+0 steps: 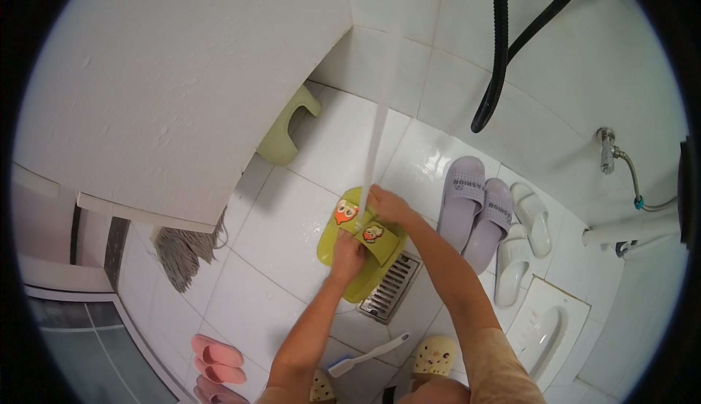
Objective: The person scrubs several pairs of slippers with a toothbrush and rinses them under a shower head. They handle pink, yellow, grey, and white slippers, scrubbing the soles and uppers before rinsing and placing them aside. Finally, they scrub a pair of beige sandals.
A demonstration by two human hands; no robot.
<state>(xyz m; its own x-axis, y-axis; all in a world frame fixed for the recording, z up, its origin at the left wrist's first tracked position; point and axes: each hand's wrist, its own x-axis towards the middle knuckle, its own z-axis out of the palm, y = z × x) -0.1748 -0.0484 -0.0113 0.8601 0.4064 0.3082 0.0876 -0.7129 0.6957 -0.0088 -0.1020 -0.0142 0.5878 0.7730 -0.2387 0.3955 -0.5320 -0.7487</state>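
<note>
A pair of green slippers (378,272) with cartoon patches on the straps is held together in front of me, over the tiled floor and partly above a metal floor drain (391,288). A stream of water (374,141) comes down from above and lands between the two straps. My left hand (349,256) grips the slippers near the strap openings, its fingertips partly hidden. At the toe end, my right hand (388,205) is closed on the far edge. A white scrubbing brush with blue bristles (367,356) lies on the floor nearer to me.
To the right stand purple-grey slippers (460,201), white slippers (512,267) and a squat toilet (547,327). Black hose (499,48) hangs by the wall. A green stool (279,135), grey mop head (183,256) and pink slippers (219,357) are on the left. Yellow clogs (435,354) are on my feet.
</note>
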